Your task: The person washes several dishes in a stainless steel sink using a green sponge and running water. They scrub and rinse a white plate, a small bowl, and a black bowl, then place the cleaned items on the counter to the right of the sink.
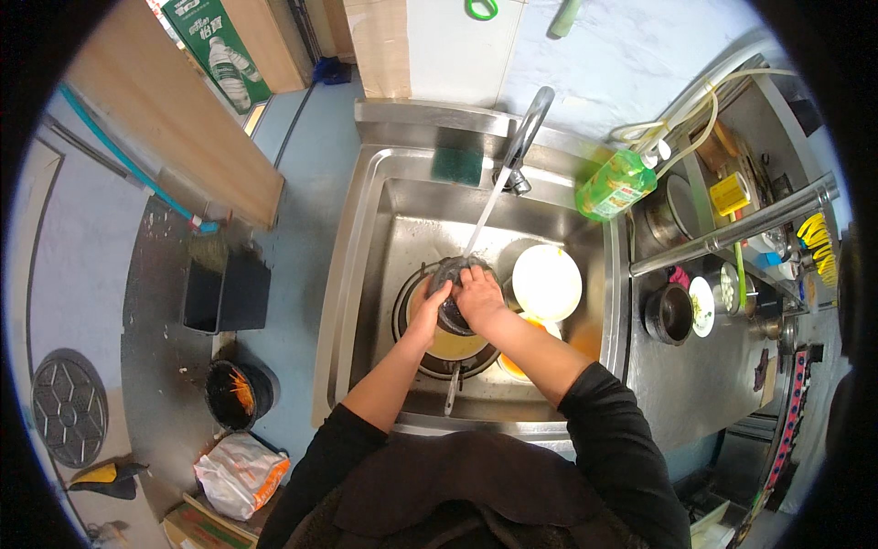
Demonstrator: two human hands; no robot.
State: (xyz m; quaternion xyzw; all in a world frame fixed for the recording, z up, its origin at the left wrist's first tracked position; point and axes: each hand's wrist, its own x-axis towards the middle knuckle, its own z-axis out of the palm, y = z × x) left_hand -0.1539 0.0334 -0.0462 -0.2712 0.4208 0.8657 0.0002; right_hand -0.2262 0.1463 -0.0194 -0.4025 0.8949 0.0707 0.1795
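Observation:
Under the water stream [484, 213] from the tap, my left hand [426, 312] grips the left side of a dark bowl [449, 273], thumb up at its rim. My right hand [480, 294] lies pressed on the bowl from above, fingers together; whatever is beneath its palm is hidden. Below the bowl, a round pot [453, 345] with cloudy liquid rests in the steel sink [405, 230]. A metal utensil handle [453, 391] juts from its near side. Right of my hands sits a white bowl [547, 283]. Another dish with orange residue [511, 366] is partly behind my right forearm.
A chrome tap [531, 130], a green scouring pad [457, 166] and a green detergent bottle [617, 185] are along the sink's back rim. The right counter [713, 391] holds a dark clay pot [669, 314] and a white plate [701, 307]. Left on the floor stands a black bucket [236, 394].

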